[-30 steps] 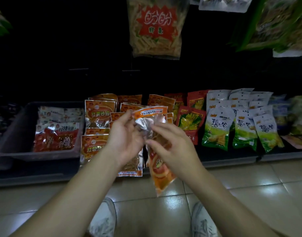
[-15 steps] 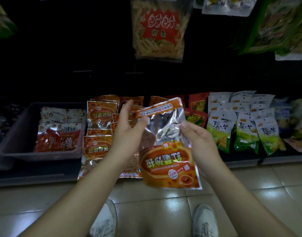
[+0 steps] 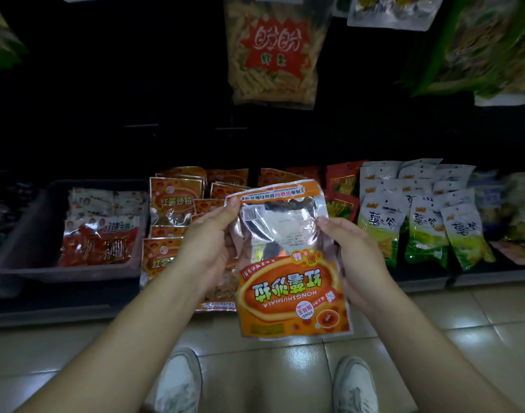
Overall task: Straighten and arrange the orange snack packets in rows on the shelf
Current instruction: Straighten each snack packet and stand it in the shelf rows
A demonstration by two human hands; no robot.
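Both hold orange packet [image 3: 288,287]: left hand [image 3: 209,234] pinches; right hand [image 3: 353,251] fingers hidden, likely curled.

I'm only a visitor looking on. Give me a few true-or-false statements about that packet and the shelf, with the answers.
1. The left hand and the right hand both hold the held orange packet. True.
2. Its print reads right way up to the camera. False: it is upside down.
3. The grey bin holds green packets. False: it holds red-and-white packets; the green-and-white packets stand at the right.
4. The other orange packets lie on the shelf beyond the hands. True.
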